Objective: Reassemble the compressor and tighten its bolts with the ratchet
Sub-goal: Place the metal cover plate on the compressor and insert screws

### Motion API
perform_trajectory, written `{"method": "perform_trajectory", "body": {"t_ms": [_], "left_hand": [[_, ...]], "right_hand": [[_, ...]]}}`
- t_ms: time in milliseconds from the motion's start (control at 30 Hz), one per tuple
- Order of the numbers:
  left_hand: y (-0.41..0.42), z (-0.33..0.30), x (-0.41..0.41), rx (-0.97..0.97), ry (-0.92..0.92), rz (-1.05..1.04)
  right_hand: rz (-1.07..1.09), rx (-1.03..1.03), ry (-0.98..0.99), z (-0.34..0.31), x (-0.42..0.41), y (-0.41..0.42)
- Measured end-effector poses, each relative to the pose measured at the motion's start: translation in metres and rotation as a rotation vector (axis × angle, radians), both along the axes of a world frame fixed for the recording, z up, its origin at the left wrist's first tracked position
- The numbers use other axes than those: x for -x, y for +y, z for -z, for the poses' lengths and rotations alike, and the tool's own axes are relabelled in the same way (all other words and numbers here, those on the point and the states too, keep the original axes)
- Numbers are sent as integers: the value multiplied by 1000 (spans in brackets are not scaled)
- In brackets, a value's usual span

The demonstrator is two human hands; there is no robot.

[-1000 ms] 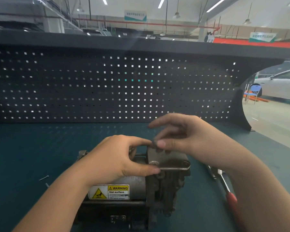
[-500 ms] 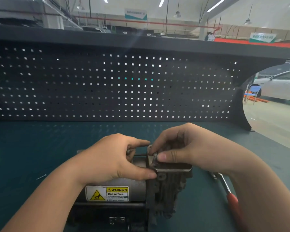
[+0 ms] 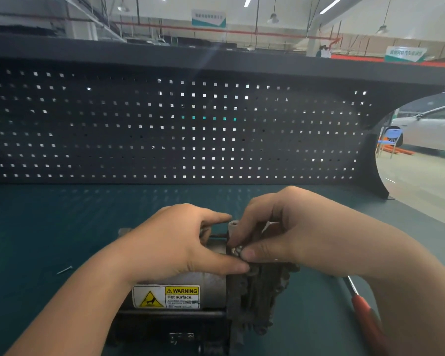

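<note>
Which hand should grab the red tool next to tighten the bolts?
Probably the right hand: the red-handled ratchet lies on the bench right beside that wrist. The left hand grips the compressor on the far side and could hold it steady.

black pegboard [image 3: 165, 129] behind teal benchtop [image 3: 62, 222]

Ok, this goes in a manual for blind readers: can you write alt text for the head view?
Two hands work on a compressor on a green bench: the left hand holds its body, the right hand pinches a bolt at its top plate. A red-handled ratchet lies to the right.
</note>
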State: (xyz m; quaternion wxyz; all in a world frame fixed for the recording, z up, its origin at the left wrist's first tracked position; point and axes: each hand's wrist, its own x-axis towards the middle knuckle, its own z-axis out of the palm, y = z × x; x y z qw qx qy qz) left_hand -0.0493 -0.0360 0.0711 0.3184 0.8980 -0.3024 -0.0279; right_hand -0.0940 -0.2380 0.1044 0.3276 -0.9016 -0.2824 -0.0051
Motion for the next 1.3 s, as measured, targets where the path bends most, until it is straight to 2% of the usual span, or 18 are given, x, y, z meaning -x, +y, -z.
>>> {"method": "perform_trajectory", "body": {"t_ms": [167, 267, 400, 533, 767, 1000, 1300], "left_hand": [[0, -2, 0, 6, 15, 15], [4, -3, 1, 81, 76, 64], [-1, 2, -3, 158, -16, -36], [-13, 6, 0, 5, -158, -158], [-15, 6, -1, -32, -248, -223], [-19, 6, 0, -42, -270, -281], [-17, 2, 5, -61, -213, -226]], "right_hand": [[69, -2, -11, -1, -1, -2], [63, -1, -26, 0, -2, 0], [39, -7, 15, -2, -1, -3], [28, -39, 19, -2, -1, -2], [52, -34, -10, 1, -4, 0], [35, 2, -24, -1, -2, 1], [21, 18, 0, -5, 2, -1]]}}
